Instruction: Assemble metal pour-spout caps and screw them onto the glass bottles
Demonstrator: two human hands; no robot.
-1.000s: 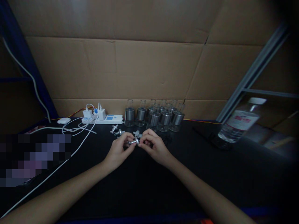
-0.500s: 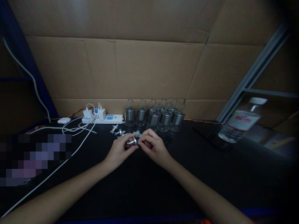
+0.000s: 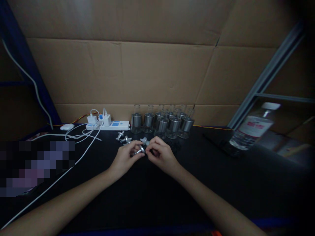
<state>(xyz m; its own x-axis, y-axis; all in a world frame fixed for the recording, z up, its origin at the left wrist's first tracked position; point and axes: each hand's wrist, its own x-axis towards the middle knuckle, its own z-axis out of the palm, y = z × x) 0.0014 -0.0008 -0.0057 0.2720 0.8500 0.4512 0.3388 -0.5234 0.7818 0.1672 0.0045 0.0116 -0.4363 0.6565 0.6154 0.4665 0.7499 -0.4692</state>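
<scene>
A small, shiny metal fitting (image 3: 140, 150), with a round disc-like collar and a narrower stem, is held just above a black tabletop (image 3: 147, 203), near the middle of the view. The left hand (image 3: 125, 158) pinches it between thumb and fingers, the collar turned toward the other hand. The right hand (image 3: 162, 155) is just beside it, thumb and fingertips drawn close together at the collar; whether they grip something tiny or touch the metal, I cannot tell.

The fitting looks light but stiff, likely smooth enough to slip or roll between dry fingertips, and unlikely to break. The stem seems the surest place to hold it, with the collar's rim offering a second grip (its polish may make that edge slick).

Just beyond the left hand lie similar loose metal fittings (image 3: 120, 135), and a pale grey piece (image 3: 144, 140) shows past the fingertips. Small dark parts (image 3: 175, 146), too dim to identify, lie beyond the right hand.

Farther back, glass bottles with metal bands (image 3: 174, 125) stand upright in a cluster before a cardboard wall (image 3: 162, 72). To their left is a white power strip (image 3: 121, 125) with plugs and looping cables; well to the right, a clear plastic water bottle (image 3: 256, 126) with a white cap.
</scene>
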